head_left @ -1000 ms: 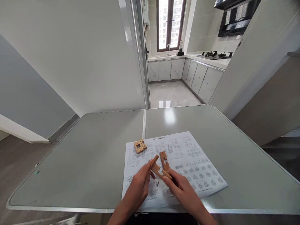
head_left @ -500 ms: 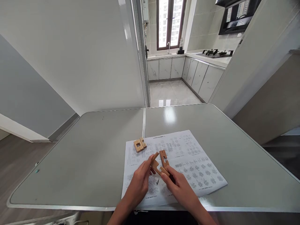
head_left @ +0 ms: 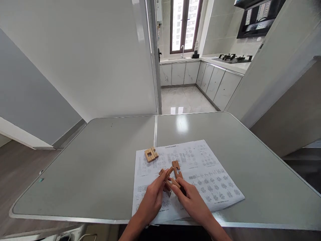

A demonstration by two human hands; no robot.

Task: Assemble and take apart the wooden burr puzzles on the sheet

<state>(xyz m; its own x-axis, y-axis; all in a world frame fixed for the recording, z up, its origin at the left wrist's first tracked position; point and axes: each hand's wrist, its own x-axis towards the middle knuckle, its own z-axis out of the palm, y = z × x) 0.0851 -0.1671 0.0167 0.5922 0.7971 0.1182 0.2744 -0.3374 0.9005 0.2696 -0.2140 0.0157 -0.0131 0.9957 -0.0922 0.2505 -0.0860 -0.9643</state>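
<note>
Wooden stick (head_left: 170,172) has shifted rightward; left fingers (head_left: 159,180) hold it, right fingers (head_left: 179,192) another piece (head_left: 176,183).

Beyond your table (head_left: 100,167), you see a dark-framed window (head_left: 185,26) behind a faucet (head_left: 183,51), a black stove (head_left: 232,60) on the counter (head_left: 233,67) at right, and pale cabinets (head_left: 217,80) below.

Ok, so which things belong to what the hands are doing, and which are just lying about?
Seem to belong:
- left hand and right hand
- wooden pieces they hold
- notched piece just beyond the right hand
- wooden cluster, upper left on the sheet
- printed sheet, probably

Just about:
- small green thing, far left
- tap
- stove
</note>
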